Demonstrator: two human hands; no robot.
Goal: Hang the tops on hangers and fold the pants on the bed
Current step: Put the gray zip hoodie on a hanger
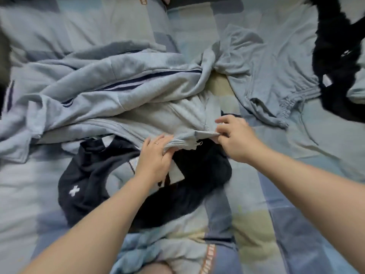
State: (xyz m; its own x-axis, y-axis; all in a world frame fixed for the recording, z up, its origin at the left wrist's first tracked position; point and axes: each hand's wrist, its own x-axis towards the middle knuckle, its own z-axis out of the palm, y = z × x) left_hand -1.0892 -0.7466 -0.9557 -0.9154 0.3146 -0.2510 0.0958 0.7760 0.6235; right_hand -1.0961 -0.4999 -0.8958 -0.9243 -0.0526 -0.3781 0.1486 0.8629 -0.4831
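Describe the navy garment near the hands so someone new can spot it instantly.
Start at the blue patchwork bed, then find the big grey striped jacket bunched across its middle. Just below that jacket's hem, partly beneath the left hand, lies the navy garment. Unlike the black garment at the upper right edge, it carries a small white cross.

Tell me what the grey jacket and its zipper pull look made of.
Grey jacket: likely matte cotton-blend sweatshirt knit, judging by the heathered surface, soft folds and ribbed hem. Zipper pull: probably metal, as it is small and silvery with a slight shine.
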